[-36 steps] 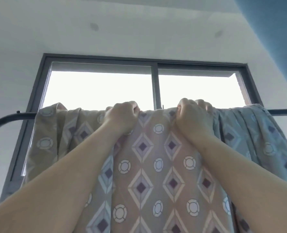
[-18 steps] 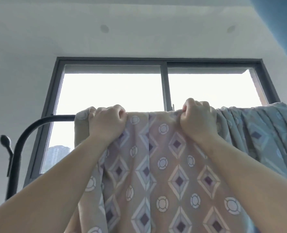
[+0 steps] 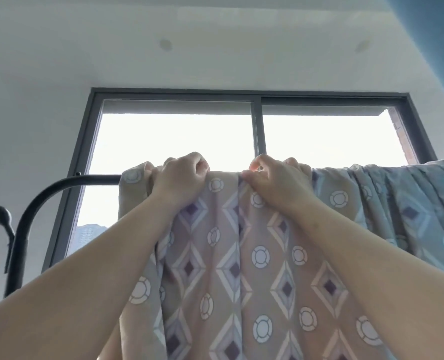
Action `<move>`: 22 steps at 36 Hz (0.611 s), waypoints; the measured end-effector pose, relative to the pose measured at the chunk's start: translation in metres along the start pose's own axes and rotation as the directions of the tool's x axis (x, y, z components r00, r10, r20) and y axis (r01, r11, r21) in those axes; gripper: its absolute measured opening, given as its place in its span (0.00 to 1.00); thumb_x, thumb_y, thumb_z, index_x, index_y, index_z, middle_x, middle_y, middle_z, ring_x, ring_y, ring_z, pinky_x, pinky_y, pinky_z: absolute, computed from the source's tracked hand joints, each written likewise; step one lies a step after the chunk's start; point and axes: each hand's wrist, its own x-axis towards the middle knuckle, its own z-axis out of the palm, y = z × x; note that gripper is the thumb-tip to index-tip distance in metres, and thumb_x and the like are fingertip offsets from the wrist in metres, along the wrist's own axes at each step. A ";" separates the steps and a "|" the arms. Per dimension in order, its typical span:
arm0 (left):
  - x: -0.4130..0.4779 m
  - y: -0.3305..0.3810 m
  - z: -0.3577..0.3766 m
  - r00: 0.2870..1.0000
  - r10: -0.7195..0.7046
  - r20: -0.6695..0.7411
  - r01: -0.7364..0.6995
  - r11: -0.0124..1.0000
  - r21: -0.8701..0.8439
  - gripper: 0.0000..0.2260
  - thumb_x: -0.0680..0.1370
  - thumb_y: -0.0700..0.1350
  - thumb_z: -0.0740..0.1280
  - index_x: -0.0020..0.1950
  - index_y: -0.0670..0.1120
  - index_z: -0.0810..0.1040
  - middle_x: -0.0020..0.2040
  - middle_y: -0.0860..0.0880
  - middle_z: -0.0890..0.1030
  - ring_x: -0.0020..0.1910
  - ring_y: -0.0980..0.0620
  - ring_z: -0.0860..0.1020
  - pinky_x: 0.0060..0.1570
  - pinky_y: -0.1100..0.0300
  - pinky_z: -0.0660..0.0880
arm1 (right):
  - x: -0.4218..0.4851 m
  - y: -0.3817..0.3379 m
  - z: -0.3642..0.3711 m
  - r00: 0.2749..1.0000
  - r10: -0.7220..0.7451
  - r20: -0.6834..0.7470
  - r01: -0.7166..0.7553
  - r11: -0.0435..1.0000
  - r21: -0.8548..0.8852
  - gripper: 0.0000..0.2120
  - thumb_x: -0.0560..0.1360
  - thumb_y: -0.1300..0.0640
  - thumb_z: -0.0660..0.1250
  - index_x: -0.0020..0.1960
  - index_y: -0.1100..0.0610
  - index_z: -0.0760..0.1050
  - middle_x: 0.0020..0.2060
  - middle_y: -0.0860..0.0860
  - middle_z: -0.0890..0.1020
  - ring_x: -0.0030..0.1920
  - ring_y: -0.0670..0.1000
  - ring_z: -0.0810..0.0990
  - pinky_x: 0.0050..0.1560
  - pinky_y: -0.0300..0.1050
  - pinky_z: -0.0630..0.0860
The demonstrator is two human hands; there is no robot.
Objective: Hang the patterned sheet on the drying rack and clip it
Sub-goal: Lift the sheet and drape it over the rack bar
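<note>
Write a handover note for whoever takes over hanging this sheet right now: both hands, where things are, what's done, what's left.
Left hand: grips the top fold of the beige diamond-and-circle patterned sheet on the black metal rack rail.
Right hand: grips the same fold, further right.
Done: the sheet is draped over the rail, flat between the hands, bunched toward the right.
Left: probably spread the bunched part, then clip it. No clips in view.
</note>
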 end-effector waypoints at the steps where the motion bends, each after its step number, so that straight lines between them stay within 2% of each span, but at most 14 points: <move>1: -0.002 0.004 0.002 0.999 0.023 0.035 -0.023 1.000 -0.014 0.08 0.79 0.48 0.57 0.46 0.50 0.75 0.46 0.51 0.80 0.56 0.46 0.73 0.60 0.48 0.67 | 0.000 0.001 0.001 1.000 -0.011 0.016 0.011 1.000 -0.002 0.14 0.78 0.41 0.53 0.54 0.47 0.72 0.45 0.46 0.75 0.54 0.49 0.61 0.48 0.46 0.57; 3: -0.004 0.009 0.006 0.997 0.057 0.048 -0.056 0.998 -0.021 0.09 0.79 0.50 0.58 0.46 0.50 0.76 0.45 0.52 0.80 0.53 0.47 0.74 0.57 0.47 0.70 | 0.001 0.001 0.002 1.000 -0.014 -0.001 0.014 0.996 0.083 0.12 0.77 0.42 0.57 0.51 0.48 0.73 0.45 0.47 0.77 0.53 0.49 0.61 0.47 0.46 0.59; 6: 0.000 0.010 0.008 0.998 0.056 -0.006 -0.056 0.998 -0.040 0.08 0.78 0.48 0.60 0.43 0.49 0.77 0.44 0.52 0.81 0.51 0.48 0.76 0.56 0.46 0.71 | 0.006 0.000 0.003 0.998 -0.013 -0.061 0.027 0.973 0.230 0.07 0.77 0.49 0.62 0.44 0.51 0.74 0.46 0.47 0.79 0.57 0.51 0.67 0.51 0.47 0.64; 9: 0.003 0.014 0.009 0.998 0.060 -0.014 -0.060 0.998 -0.021 0.07 0.78 0.46 0.61 0.43 0.49 0.77 0.45 0.51 0.81 0.50 0.48 0.76 0.54 0.47 0.72 | 0.009 0.001 0.005 0.995 -0.034 -0.098 0.055 0.975 0.217 0.07 0.77 0.52 0.62 0.41 0.52 0.73 0.43 0.47 0.79 0.55 0.51 0.69 0.56 0.51 0.65; 12: 0.004 0.016 0.010 0.997 0.075 -0.030 -0.076 0.997 -0.018 0.08 0.78 0.45 0.60 0.44 0.47 0.78 0.45 0.50 0.81 0.49 0.48 0.76 0.53 0.48 0.73 | 0.009 0.002 0.007 0.987 -0.018 -0.159 0.046 0.983 0.175 0.08 0.78 0.52 0.61 0.44 0.54 0.75 0.43 0.47 0.79 0.51 0.48 0.64 0.51 0.47 0.58; 16: 0.003 0.018 0.011 0.996 0.080 -0.045 -0.082 0.995 -0.063 0.08 0.79 0.45 0.60 0.42 0.47 0.74 0.41 0.52 0.78 0.48 0.49 0.76 0.53 0.50 0.72 | 0.008 0.006 0.006 0.980 0.001 -0.197 0.032 0.986 0.164 0.08 0.78 0.53 0.61 0.42 0.55 0.73 0.41 0.47 0.77 0.50 0.48 0.63 0.51 0.46 0.56; 18: 0.003 0.019 0.012 0.996 0.081 -0.041 -0.084 0.993 -0.078 0.08 0.79 0.46 0.60 0.41 0.48 0.73 0.40 0.53 0.77 0.46 0.50 0.75 0.51 0.53 0.72 | 0.007 0.008 0.007 0.979 0.005 -0.204 0.028 0.987 0.157 0.09 0.78 0.54 0.60 0.43 0.57 0.74 0.40 0.47 0.76 0.50 0.49 0.64 0.50 0.45 0.57; 22: 0.003 0.017 0.012 0.997 0.063 -0.036 -0.066 0.993 -0.098 0.09 0.79 0.46 0.60 0.42 0.45 0.75 0.39 0.51 0.78 0.45 0.49 0.76 0.50 0.53 0.72 | 0.008 0.011 0.008 0.975 0.017 -0.221 0.025 0.983 0.184 0.08 0.77 0.58 0.60 0.42 0.60 0.75 0.38 0.50 0.77 0.49 0.54 0.71 0.52 0.49 0.66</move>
